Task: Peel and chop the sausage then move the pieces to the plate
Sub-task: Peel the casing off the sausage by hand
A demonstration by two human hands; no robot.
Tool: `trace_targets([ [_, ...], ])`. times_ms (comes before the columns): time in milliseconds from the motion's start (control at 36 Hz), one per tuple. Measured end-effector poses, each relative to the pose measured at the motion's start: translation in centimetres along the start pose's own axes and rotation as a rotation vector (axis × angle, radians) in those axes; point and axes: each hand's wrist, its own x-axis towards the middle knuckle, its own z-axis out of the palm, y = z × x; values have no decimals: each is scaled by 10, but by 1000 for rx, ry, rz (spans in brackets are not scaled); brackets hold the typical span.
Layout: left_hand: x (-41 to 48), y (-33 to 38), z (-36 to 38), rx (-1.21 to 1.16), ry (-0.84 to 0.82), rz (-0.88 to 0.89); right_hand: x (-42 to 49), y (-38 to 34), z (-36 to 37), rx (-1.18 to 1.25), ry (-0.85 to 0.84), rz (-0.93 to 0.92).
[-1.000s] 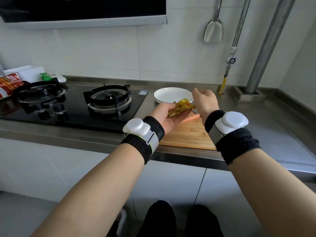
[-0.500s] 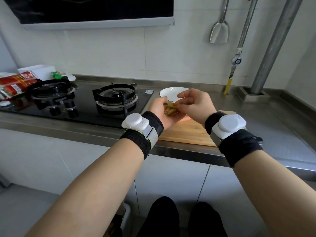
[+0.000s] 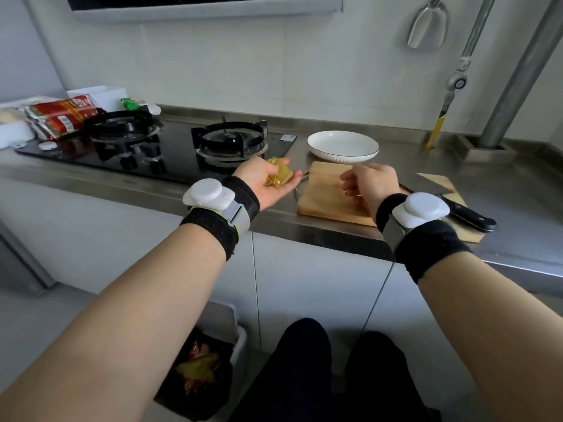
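While the left hand (image 3: 268,184) curls its fingers round a crumpled yellow wrapper (image 3: 278,177) at the nine o'clock side of the cutting board (image 3: 323,196), the right hand (image 3: 370,185) hovers over the board's centre, fingers loosely bent and holding nothing visible. No sausage can be made out; it may lie hidden beneath that hand. An empty white plate (image 3: 342,143) stands just beyond the board at twelve o'clock; a knife (image 3: 457,202) lies across the board's three o'clock end. A waste bin (image 3: 201,360) stands on the floor at seven o'clock. Risk: a hand reaching blind past the wrist could catch the blade.
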Motion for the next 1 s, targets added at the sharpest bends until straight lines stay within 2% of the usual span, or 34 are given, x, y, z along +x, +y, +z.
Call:
trace_targets([
  [222, -15, -13, -61, 79, -42, -31, 4, 14, 3, -85, 43, 26],
  [389, -36, -15, -121, -88, -59, 69, 11, 21, 3, -124, 76, 30],
  [528, -51, -28, -171, -210, -87, 84, 14, 24, 6, -186, 100, 4],
  [694, -46, -69, -238, -221, 154, -21, 14, 23, 8, -198, 111, -14],
  [778, -32, -105, -278, -62, 395, -137, 17, 22, 12, -252, 114, -5],
  [861, -18, -145, -316, 235, 586, -290, 18, 19, 14, -313, 115, 6],
  [944, -10, -176, -349, 526, 627, -444, 18, 18, 15, -339, 87, 1],
  [1000, -4, -188, -373, 718, 614, -465, 17, 17, 15, -331, 75, -13],
])
